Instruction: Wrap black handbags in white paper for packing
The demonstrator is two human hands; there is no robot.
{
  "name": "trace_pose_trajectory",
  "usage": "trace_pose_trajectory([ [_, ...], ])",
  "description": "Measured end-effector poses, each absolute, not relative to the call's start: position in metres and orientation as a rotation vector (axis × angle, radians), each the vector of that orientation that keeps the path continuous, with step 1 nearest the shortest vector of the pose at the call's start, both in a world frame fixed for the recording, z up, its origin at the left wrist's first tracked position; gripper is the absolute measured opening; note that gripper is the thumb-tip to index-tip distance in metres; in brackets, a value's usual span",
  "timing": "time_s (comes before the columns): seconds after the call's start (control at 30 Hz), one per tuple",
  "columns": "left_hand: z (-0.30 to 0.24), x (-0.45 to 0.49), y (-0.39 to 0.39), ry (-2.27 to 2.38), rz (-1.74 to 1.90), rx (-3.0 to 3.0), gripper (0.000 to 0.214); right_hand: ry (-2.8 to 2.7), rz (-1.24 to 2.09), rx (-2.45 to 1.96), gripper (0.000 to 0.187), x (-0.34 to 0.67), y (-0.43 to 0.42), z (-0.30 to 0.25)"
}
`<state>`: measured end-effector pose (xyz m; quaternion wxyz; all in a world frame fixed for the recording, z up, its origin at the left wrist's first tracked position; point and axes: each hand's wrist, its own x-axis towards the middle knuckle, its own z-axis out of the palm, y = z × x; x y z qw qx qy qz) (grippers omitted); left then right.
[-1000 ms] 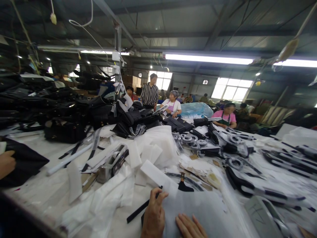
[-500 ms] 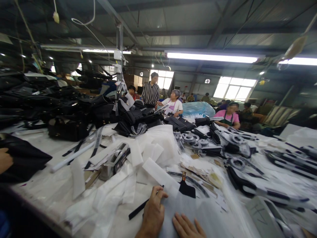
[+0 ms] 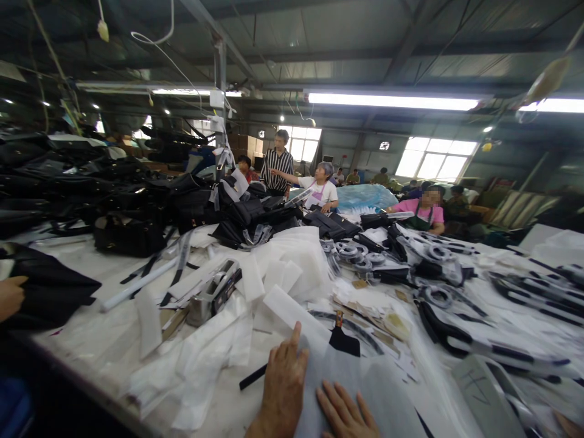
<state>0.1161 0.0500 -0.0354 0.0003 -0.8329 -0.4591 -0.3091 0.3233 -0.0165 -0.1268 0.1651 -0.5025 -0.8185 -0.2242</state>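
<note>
My left hand [image 3: 283, 380] rests on the left edge of a greyish translucent sheet [image 3: 383, 389], its index finger stretched forward and nothing visibly held. Beside it, my right hand [image 3: 344, 410] lies flat on the same sheet with fingers spread. A narrow black strip [image 3: 252, 377] sticks out to the left of my left hand; its other end is hidden. Just beyond the fingertips is a white foam strip [image 3: 285, 307]. A black flap-like piece [image 3: 344, 342] with a brown-gold tip lies at the sheet's far edge.
White packing sheets [image 3: 292, 261] and a grey tape dispenser [image 3: 212, 295] lie ahead left. Black bags [image 3: 128, 234] are heaped behind. Another grey dispenser [image 3: 488, 395] stands at right, near wrapped straps [image 3: 438, 295]. A co-worker's hand [image 3: 11, 298] holds black material at far left.
My left hand has uncurled its index finger, which now points forward. My right hand has shifted slightly and stays flat. Across the table, a person in white has stretched an arm out sideways.
</note>
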Motion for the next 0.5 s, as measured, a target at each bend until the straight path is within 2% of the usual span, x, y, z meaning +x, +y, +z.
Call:
trace_pose_trajectory([
  [0.1, -0.021, 0.127, 0.033, -1.081, -1.072, -2.694, 0.039, -2.37, -0.59, -1.402, 0.056, 0.323, -0.021, -0.113],
  [0.23, -0.03, 0.146, 0.015, -0.746, -1.083, -3.167, 0.039, -2.386, -0.47, -1.416, 0.057, 0.315, -0.034, -0.101],
  [0.4, -0.055, 0.14, 0.014, -1.075, -1.231, -3.304, 0.045, -2.102, -0.162, -1.6, 0.051, 0.305, -0.048, -0.08],
  [0.5, -0.054, 0.132, 0.016, -1.088, -1.277, -3.346, 0.048, -1.78, 0.153, -1.673, 0.033, 0.307, -0.053, -0.06],
])
